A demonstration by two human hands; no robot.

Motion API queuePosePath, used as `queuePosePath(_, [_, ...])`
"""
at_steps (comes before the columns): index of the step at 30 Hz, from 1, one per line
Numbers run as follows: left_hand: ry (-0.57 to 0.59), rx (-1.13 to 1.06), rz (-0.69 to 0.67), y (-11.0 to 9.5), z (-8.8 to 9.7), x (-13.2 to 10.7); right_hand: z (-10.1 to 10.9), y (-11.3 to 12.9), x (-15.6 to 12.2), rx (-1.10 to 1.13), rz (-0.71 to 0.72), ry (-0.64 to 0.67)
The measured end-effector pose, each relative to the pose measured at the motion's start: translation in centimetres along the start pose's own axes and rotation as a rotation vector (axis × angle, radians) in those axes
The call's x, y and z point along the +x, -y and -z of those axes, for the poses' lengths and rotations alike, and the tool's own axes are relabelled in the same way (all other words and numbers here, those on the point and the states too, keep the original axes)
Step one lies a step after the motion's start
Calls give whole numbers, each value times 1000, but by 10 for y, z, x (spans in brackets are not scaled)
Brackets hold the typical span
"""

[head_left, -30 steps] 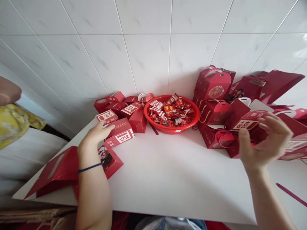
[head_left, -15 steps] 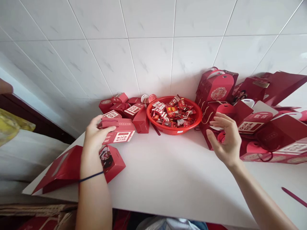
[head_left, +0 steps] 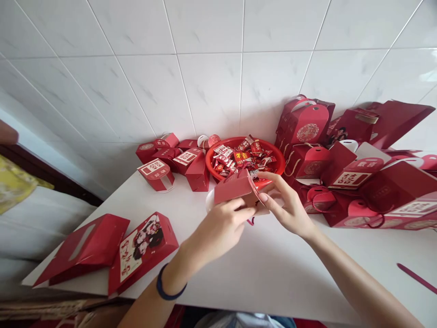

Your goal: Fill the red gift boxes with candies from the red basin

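A small red paper gift box (head_left: pixel 234 187) is held up over the middle of the white table, in front of the candy bowl. My left hand (head_left: pixel 221 228) grips it from below and the left, its fingers folded against the box. At the box's right edge, my right hand (head_left: pixel 285 205) pinches the card between thumb and fingers. A bit of dark red cord hangs beneath the box. Behind it stands the red plastic bowl (head_left: pixel 280 165), full of wrapped candies (head_left: pixel 241 156); the box and my right fingers cover part of its front rim.
Closed red boxes (head_left: pixel 159 175) cluster left of the bowl. Two larger red boxes (head_left: pixel 145 250) lie at the table's left edge. Open and stacked red boxes (head_left: pixel 351 177) crowd the right side. A dark red strip (head_left: pixel 416 277) lies at the far right. A tiled wall (head_left: pixel 208 91) rises behind.
My left hand has carried the box from the left group to the middle. My right hand has moved left and closed on the box's edge. The view has shifted slightly.
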State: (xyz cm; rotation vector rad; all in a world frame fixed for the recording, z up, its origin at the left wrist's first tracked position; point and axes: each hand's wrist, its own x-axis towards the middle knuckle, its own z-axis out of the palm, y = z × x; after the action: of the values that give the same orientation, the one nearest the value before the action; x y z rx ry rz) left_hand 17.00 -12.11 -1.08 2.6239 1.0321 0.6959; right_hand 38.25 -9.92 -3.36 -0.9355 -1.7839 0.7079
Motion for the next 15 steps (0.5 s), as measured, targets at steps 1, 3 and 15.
queuePosePath(1, [7, 5, 12, -5, -7, 0, 0, 1, -2, -16, 12, -8])
queuePosePath(3, [-4, 5, 29, -12, -15, -2, 0, 4, -9, -53, 66, -28])
queuePosePath(15, [64, -221, 32, -19, -16, -8, -5, -4, -30, -156, -15, 119])
